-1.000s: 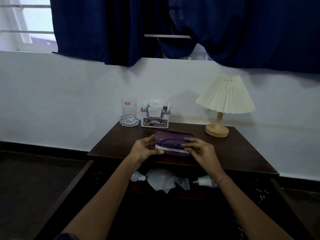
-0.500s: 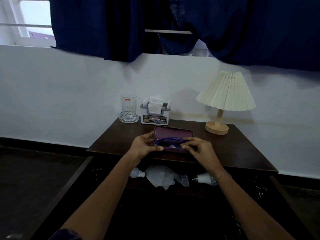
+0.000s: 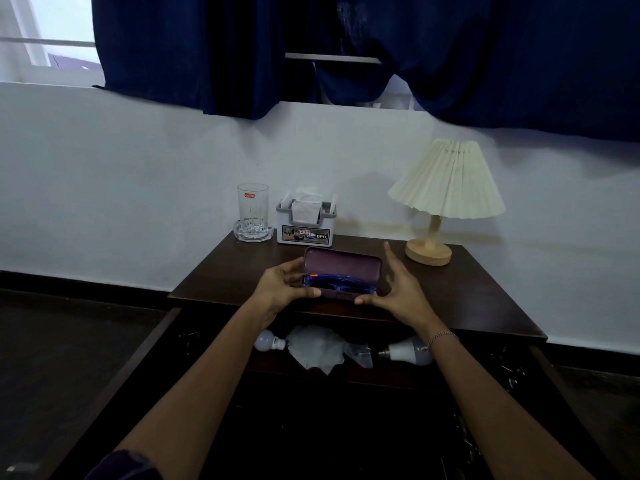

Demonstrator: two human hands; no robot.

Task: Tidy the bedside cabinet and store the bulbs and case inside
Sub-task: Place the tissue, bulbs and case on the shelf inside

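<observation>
Head view: the case [image 3: 343, 263], a rounded oblong shell with a dull plum lining, sits open near the front edge of the dark, polished wooden cabinet [image 3: 485, 299], its lid standing upright. Blue-framed glasses [image 3: 337, 284] lie in the lower half. My left hand [image 3: 277, 289] grips the case's left end, thumb on the front wall and fingers curled behind the lid's corner. My right hand [image 3: 398, 292] is spread wide, fingers straight and raised just beside the lid's right end, and only the thumb tip touches the front wall.

Below the top, in the open compartment, lie the left bulb [image 3: 266, 342] and the right bulb [image 3: 408, 351], both frosted white with metal caps pointing inward. A crumpled white sheet [image 3: 317, 348] lies between them. My right wrist, wearing a thin chain bracelet [image 3: 441, 337], partly covers the right bulb.

At the back stand a ribbed clear glass [image 3: 253, 209] on a cut-glass dish [image 3: 252, 235], a grey tissue holder [image 3: 304, 232] and a pleated cream lamp [image 3: 446, 181] on a round wooden base. Navy curtains [image 3: 450, 46] hang above.
</observation>
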